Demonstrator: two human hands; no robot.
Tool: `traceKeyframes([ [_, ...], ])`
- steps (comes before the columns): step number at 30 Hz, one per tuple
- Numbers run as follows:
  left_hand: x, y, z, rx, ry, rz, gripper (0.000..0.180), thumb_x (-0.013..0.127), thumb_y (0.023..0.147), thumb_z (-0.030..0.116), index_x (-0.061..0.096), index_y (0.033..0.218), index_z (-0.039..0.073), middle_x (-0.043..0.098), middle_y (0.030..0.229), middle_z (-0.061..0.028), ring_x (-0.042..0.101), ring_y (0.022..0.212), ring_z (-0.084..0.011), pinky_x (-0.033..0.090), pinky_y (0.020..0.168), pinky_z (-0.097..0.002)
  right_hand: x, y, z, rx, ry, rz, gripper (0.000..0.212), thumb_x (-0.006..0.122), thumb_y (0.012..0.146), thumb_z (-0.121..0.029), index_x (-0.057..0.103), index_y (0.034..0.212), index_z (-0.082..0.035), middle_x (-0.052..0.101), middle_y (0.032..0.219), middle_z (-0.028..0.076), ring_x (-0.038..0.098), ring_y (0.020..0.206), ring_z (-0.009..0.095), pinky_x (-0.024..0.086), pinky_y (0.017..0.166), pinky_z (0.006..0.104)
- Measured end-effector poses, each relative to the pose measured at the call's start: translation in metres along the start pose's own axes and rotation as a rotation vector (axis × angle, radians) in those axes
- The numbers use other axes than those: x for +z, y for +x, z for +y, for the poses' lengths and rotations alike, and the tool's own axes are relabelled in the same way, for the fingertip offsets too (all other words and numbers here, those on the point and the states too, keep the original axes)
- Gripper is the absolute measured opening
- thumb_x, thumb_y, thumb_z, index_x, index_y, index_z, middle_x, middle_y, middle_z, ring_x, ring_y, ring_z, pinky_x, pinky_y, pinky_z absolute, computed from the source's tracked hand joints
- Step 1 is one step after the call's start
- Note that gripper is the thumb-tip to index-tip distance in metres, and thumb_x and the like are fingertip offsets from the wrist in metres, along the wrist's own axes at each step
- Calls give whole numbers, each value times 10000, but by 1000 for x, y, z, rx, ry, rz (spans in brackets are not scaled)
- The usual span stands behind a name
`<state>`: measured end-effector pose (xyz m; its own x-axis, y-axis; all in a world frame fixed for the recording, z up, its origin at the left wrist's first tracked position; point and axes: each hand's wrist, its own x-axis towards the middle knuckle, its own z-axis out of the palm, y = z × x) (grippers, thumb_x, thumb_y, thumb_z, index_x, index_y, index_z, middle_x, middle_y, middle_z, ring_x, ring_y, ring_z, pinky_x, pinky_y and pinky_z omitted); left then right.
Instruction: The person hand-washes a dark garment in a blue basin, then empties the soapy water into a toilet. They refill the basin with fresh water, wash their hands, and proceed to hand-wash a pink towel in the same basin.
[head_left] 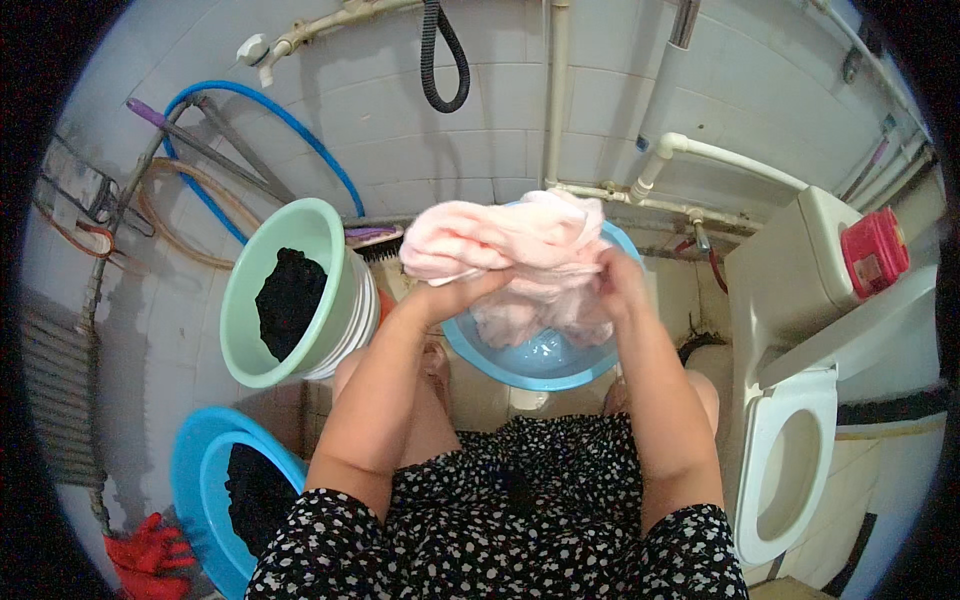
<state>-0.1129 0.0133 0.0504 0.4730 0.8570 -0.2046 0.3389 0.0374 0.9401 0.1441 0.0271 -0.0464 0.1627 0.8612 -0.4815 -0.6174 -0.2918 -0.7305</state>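
A bunched, pale pink cloth is held up over a light blue basin, its lower folds hanging into the basin. My left hand grips its underside at the left, fingers partly hidden by the fabric. On the right side, my right hand is closed on the cloth's edge. Water glints in the bottom of the basin below the cloth. Whether the bundle is a garment or a towel cannot be made out.
To the left, a green basin with black cloth rests on a white bucket. Below it stands a blue basin with more black cloth; red gloves lie beside it. A toilet is at right, pipes and a blue hose along the wall.
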Motion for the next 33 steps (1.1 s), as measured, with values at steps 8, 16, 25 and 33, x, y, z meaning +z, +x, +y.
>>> traceKeyframes([
  [8, -38, 6, -52, -48, 855, 239, 297, 509, 831, 261, 594, 1092, 148, 615, 1029, -153, 576, 985, -306, 455, 840, -356, 28, -66, -57, -166, 77, -211, 316, 420, 725, -14, 506, 1025, 40, 591, 933, 144, 591, 863, 271, 487, 816, 367],
  [16, -34, 17, 8, 638, -89, 752, 216, 479, 878, 79, 556, 1078, 58, 580, 1083, -54, 551, 995, -190, 432, 870, -334, 20, -57, -47, -132, -546, -245, 448, 551, 775, -64, 411, 1185, 50, 580, 1002, 140, 598, 866, 176, 504, 736, 293],
  [25, 67, 39, -21, 358, 756, -173, 482, 455, 883, 295, 410, 1300, 57, 359, 1385, -132, 573, 1014, -307, 445, 860, -446, -3, -46, -48, -74, -351, -196, 436, 626, 757, -51, 440, 1150, -26, 620, 850, 133, 626, 657, 171, 505, 514, 286],
  [33, 43, 52, -49, -203, 1137, 66, 598, 513, 837, 366, 391, 1287, -8, 597, 1062, -216, 631, 869, -318, 488, 736, -435, -1, -61, -32, -331, -1885, 69, 619, 635, 697, -554, 575, 1110, -96, 623, 989, 212, 601, 924, 364, 484, 787, 425],
])
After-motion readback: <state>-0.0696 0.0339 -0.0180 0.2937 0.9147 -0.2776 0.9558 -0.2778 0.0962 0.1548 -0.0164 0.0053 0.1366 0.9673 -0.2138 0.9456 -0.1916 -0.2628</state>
